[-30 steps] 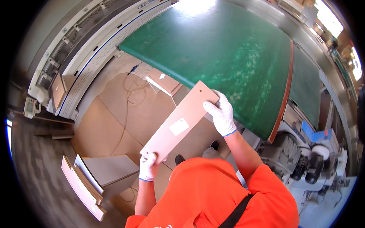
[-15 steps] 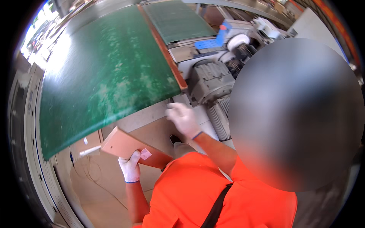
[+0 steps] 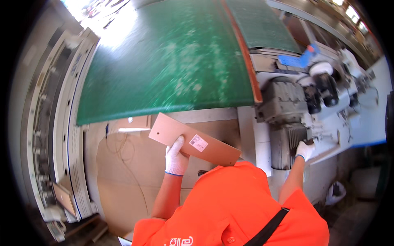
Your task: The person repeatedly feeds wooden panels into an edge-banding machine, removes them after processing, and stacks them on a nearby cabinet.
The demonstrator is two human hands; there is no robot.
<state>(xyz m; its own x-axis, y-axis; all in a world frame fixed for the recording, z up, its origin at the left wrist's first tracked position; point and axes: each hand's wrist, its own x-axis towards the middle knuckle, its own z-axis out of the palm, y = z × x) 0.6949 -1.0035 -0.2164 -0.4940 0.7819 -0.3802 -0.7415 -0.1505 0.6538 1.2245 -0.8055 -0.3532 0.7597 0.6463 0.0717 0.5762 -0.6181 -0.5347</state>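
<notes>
While holding a long, flat brown board (image 3: 211,148) one-handed in the white-gloved left hand (image 3: 177,158), stretched well out to the right with the white-gloved right hand (image 3: 305,150), just beside a grey finned motor (image 3: 283,145). Clamped on the board near its left end with the left grip, with the thumb across the upper face, left of a white label (image 3: 199,142), and with the fingers mostly out of sight beneath. Impossible to tell with the right grip whether together, apart or closed on something, given the small, dark, blurred patch at the fingertips. Held aslant in the air in front of an orange shirt (image 3: 230,197), above brown floor sheeting (image 3: 117,176), with the upper left corner near the edge of a green conveyor bed (image 3: 164,69). For steady one-handed support, best to pinch firmly, probably nearer the middle, to keep the unsupported right end from dipping; to leave the label uncovered; and, on the right, to mind the fingers near the motor.
</notes>
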